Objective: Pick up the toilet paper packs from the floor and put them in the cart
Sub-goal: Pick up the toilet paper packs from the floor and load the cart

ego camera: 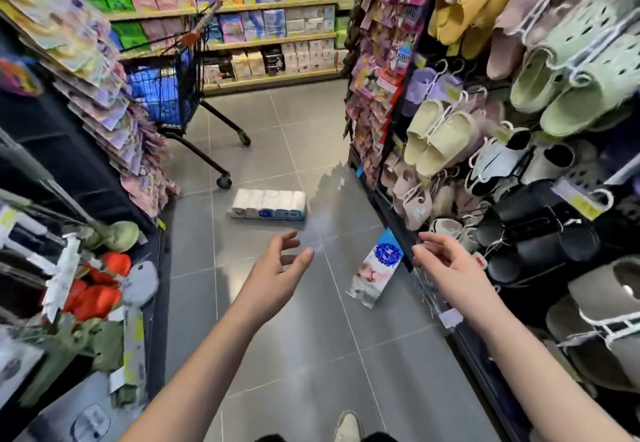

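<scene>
Standing far left up the aisle, the cart (166, 95) is showing something blue through its wire basket. Nearer, the left hand (280, 265) is hovering over the grey floor (277, 355), fingers loosely spread and gripping nothing. Just beyond its fingertips the white toilet paper pack (268, 204) is lying flat, its long axis running across the aisle, between the hand and the cart's wheels. Further right, a second pack (375, 270) is leaning against the foot of the slipper rack (519, 129), its long axis pointing away from the person. The right hand (446, 265), likewise open and empty, is hanging just beside it. I judge it the nearer hand for that pack, and the left for the white one.
</scene>
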`<state>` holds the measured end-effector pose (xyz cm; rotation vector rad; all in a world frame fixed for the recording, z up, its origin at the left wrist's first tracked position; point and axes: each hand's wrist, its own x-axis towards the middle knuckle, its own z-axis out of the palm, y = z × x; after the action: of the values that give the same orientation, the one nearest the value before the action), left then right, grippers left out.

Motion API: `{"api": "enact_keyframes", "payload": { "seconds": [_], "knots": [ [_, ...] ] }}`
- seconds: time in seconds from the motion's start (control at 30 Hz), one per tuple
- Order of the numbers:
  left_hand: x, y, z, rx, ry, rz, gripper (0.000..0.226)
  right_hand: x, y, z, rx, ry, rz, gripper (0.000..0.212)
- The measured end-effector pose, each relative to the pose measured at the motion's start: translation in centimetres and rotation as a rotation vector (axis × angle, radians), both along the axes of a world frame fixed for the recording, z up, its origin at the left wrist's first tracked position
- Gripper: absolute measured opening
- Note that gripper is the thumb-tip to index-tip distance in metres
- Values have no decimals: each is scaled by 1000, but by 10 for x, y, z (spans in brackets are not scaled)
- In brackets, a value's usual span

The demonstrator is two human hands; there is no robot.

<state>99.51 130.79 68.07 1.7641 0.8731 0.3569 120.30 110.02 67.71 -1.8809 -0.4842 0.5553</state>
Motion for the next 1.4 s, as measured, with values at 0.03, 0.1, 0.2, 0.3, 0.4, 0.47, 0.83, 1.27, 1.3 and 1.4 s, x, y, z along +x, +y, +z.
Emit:
{"api": "enact_keyframes", "payload": {
  "seconds": [0.03, 0.1, 0.2, 0.3, 0.4, 0.47, 0.83, 1.27, 1.3, 1.4],
  "knots": [
    [10, 9, 0, -1, 6, 3, 52, 12, 8, -3, -8, 3, -4, 27],
    [29, 28, 1, -6, 15, 3, 53, 32, 27, -8, -8, 22, -1, 27],
    [54, 61, 1, 4, 24, -10, 53, 56, 57, -14, 10, 50, -5, 23],
    [80, 103, -4, 13, 26, -26, 52, 76, 94, -17, 15, 59, -5, 20],
    [107, 149, -12, -23, 3, -50, 53, 95, 134, -22, -3, 48, -37, 23],
    [126, 181, -19, -63, -15, -59, 51, 107, 160, -26, -22, 52, -64, 30],
    [230, 280, -67, -175, 103, -192, 50, 177, 238, -70, -182, 150, -237, 32],
    [319, 278, -347, -262, 328, -119, 45, 292, 248, -367, -414, 289, -262, 27],
    [325, 274, -378, -266, 350, -137, 45, 298, 247, -402, -438, 285, -272, 29],
    [342, 263, -460, -279, 399, -179, 46, 309, 243, -494, -501, 278, -306, 31]
  ]
}}
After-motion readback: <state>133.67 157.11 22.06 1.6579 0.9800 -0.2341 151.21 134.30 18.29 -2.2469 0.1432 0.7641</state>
